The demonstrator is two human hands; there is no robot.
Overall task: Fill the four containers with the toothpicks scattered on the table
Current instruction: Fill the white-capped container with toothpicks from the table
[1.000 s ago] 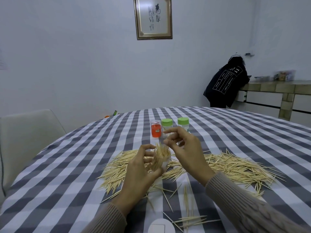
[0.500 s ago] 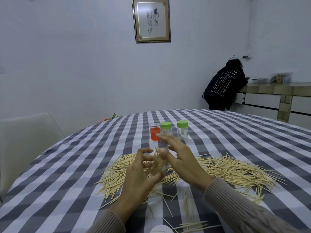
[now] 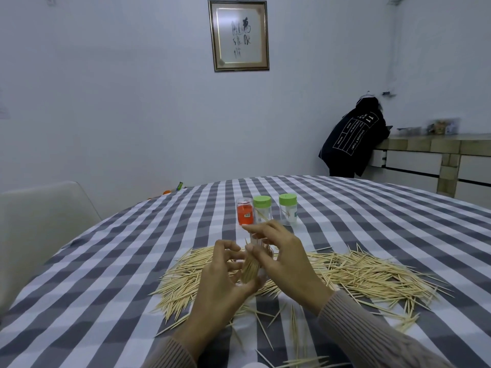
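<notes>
The round desk under a grey-and-white checked cloth (image 3: pixel 372 221) carries a wide scatter of pale wooden toothpicks (image 3: pixel 358 272) across its near half. Toward the far edge stand an orange-filled clear container (image 3: pixel 244 214) and two green-capped clear containers (image 3: pixel 288 208), seemingly waiting. The left hand (image 3: pixel 220 285) curls its fingers round a clear container packed with a toothpick bundle (image 3: pixel 251 268), steadying it upright; the right hand (image 3: pixel 284 258) presses its fingers on the tips, likely seating them

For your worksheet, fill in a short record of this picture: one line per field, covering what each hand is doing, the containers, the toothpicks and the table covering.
left hand: grips a clear container packed with toothpicks
right hand: fingers at the top of that bundle
containers standing behind: red-labelled jar, two green-lidded jars
loose toothpicks: heaped on both sides of the hands
table covering: grey-and-white checked cloth
</notes>
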